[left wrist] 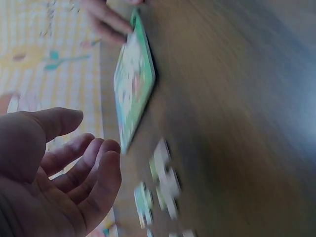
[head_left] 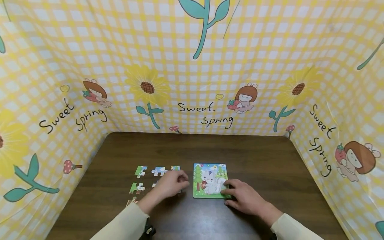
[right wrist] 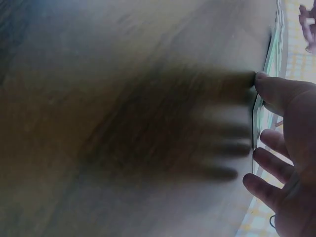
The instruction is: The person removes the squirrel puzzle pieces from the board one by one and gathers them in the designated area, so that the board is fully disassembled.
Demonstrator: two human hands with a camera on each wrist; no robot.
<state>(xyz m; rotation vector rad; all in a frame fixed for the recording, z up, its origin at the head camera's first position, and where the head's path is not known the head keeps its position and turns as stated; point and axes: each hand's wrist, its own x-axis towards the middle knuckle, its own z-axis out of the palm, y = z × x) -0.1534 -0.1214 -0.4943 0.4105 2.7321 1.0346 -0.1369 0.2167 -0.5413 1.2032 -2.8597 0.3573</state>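
A square puzzle board (head_left: 210, 192) with a squirrel and green trees lies flat on the dark table. My right hand (head_left: 244, 196) rests at its right side, fingertips on the picture and thumb by the near corner; the right wrist view has the thumb (right wrist: 276, 91) right at the board's edge. To the left of the board, my left hand (head_left: 170, 184) hovers over loose puzzle pieces and partly hides them. Its fingers (left wrist: 106, 173) are loosely bent, and nothing lies between them and the thumb.
Loose jigsaw pieces are spread left of the board, among them a green-and-blue piece (head_left: 140, 171), a sky piece (head_left: 159, 171) and a green piece (head_left: 136, 188). A yellow checked cloth (head_left: 192, 73) with printed flowers walls the brown table (head_left: 240, 148) at the back and sides.
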